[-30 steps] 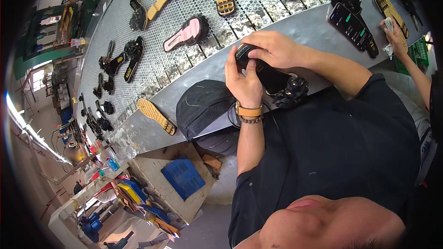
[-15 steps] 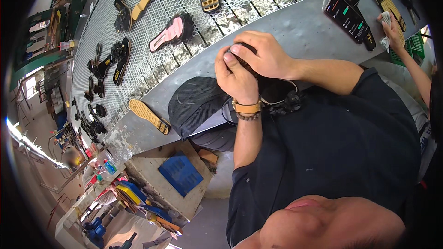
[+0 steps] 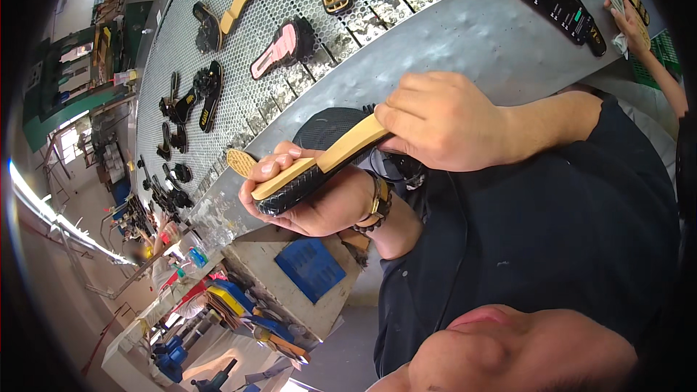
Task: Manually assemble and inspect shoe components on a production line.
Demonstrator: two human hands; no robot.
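Note:
Both hands hold a sandal (image 3: 352, 141) with a tan sole and a black braided edge, tilted sideways above my lap. My left hand (image 3: 330, 207), with a watch and a beaded bracelet at the wrist, wraps around its lower-left end, fingertips on the tan side. My right hand (image 3: 443, 127) grips the other end and covers part of it. Behind the sandal, a black mesh cap-like item (image 3: 323, 125) rests at the metal ledge. A tan sole (image 3: 239, 162) lies beyond my left fingers, partly hidden by them.
A mesh conveyor (image 3: 239, 14) carries several black sandals and a pink-insoled sandal (image 3: 279, 49). On the metal ledge (image 3: 435, 36) lies a phone (image 3: 555, 6). Another person's hand (image 3: 630, 23) holds a white cloth at the right. A blue pad (image 3: 311, 270) sits on a lower-left bench.
My hands, earlier clasped together around the sandal, have moved apart along it. The sandal now shows its tan side, and my left hand has moved left and down, palm turned up.

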